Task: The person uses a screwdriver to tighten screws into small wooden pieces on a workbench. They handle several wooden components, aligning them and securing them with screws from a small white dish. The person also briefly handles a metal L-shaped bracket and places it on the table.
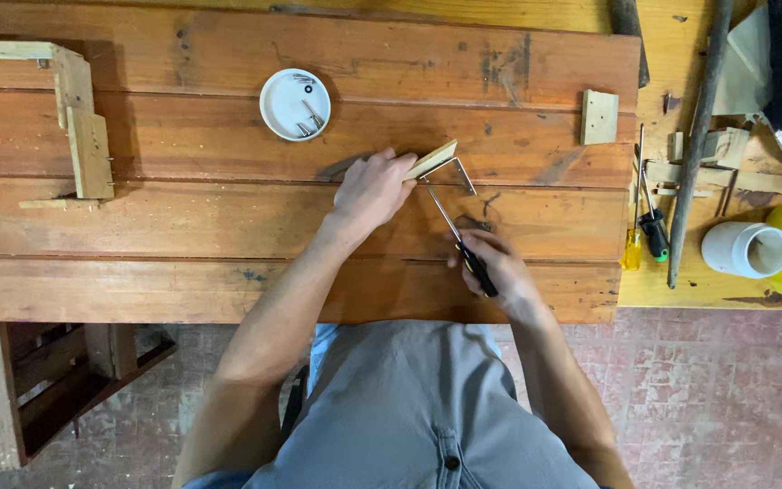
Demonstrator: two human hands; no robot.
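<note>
While the left hand [372, 190] grips a wood block [433, 159], the right hand [492, 264] clutches a screwdriver [460, 240]

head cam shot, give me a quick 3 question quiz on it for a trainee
1. True or false: the left hand holds the small wood block with the metal bracket down on the plank table.
2. Which tool is in the right hand? A) hammer B) screwdriver C) pliers
3. What lies in the white dish beyond the hands?

Key
1. True.
2. B; its tip points up toward the bracket.
3. A few screws and a small dark ring-shaped piece.
</note>
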